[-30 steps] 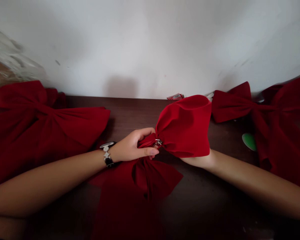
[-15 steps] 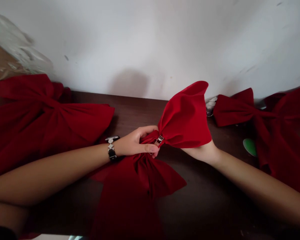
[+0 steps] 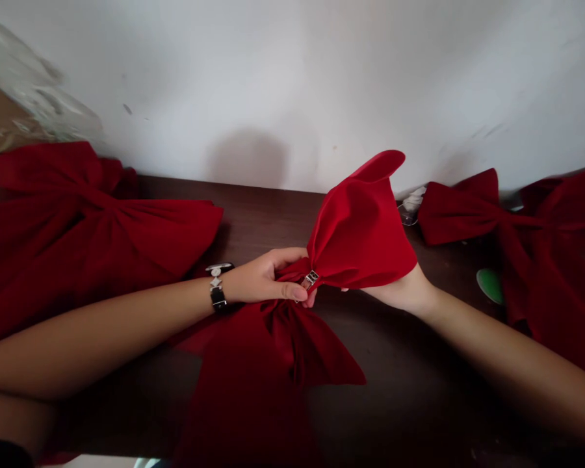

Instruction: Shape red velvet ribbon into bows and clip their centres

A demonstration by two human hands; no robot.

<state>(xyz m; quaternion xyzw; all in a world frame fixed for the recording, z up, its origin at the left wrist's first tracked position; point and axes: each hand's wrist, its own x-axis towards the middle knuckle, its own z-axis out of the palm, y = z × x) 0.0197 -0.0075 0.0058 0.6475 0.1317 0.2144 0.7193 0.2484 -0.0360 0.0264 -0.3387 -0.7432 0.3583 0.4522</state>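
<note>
A large red fabric bow (image 3: 358,237) is held above the dark table, its tails and lower loop hanging toward me. My left hand (image 3: 273,276), with a watch (image 3: 218,287) on its wrist, is closed round the gathered middle of the bow. By my left thumb sits a small metal clip (image 3: 311,279) at the bow's centre. Behind the raised right loop is my right hand (image 3: 400,289); its fingers are mostly hidden by the fabric, so its grip does not show.
Several more red bows (image 3: 97,227) lie at the left of the dark table (image 3: 253,211), and further red bows (image 3: 463,214) at the right. A green disc (image 3: 489,286) and a whitish bundle (image 3: 412,205) lie near those. Clear plastic wrapping (image 3: 39,91) stands at the back left, against the white wall (image 3: 292,78).
The raised loop has tilted slightly and its lower right corner has shifted a little to the right with my right hand. The metal clip shows at a different angle. My left hand keeps its hold.
</note>
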